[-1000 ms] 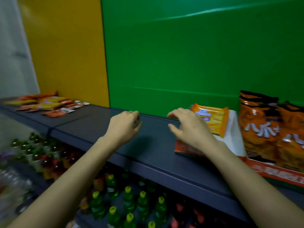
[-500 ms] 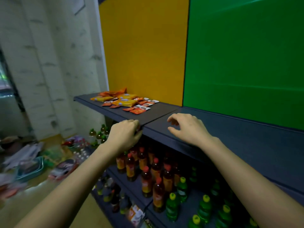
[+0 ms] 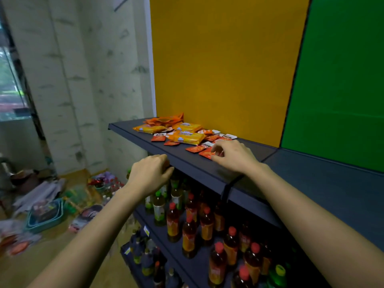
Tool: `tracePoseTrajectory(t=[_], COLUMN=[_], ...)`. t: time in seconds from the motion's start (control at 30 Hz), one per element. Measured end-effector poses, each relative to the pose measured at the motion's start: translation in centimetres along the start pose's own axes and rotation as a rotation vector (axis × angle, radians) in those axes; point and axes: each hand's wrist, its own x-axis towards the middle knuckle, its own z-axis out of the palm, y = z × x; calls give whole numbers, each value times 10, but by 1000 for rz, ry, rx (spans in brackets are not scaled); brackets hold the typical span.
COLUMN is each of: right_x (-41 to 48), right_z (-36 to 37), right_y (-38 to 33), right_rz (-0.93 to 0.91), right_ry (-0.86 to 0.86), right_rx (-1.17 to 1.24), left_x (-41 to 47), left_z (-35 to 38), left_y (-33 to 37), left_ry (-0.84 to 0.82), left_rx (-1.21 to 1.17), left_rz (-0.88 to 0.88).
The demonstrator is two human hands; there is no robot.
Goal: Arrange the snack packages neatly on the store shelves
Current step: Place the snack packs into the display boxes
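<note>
Both hands have travelled left along the shelf (image 3: 187,161) since half a second ago, bringing the scattered snack packages (image 3: 187,136) at its left end within reach. They lie in a loose heap against the yellow back panel (image 3: 224,65). Right hand (image 3: 235,155) curls its fingertips onto the nearest red sachet (image 3: 206,153), not yet lifting it. Left hand (image 3: 150,175), loosely closed and empty, rests at the front edge. Sorting looks about to begin.

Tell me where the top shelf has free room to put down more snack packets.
The shelf is bare right of the right hand, below the green panel. A narrow bare strip runs along the front edge by the left hand. The back left, under the yellow panel, is crowded with snack packets.
</note>
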Motion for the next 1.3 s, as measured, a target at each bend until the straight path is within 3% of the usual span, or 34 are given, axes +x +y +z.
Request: tracePoseTrajectory(t=[0.2,0.47,0.7,0.83,1.07,1.3], right_x=[109,201,245,259,279,275], right_z=[25,70,85,97,104,94], right_y=[8,21,10,4,4,5], right_rz=[127,349,517,581,763,866], right_ry=[-6,-167,-248,-224,-211,-34], right_rx=[-4,-23,185,158,449,652], left_x=[91,180,255,296,360,394], left_z=[35,78,117,138,165,190], left_y=[-49,-101,-127,-138,-147,-140], left_ry=[26,13,6,-44,-180,-342], left_rx=[-31,-104,-162,-250,-304,-374], left_rz=[4,24,88,88,112,148])
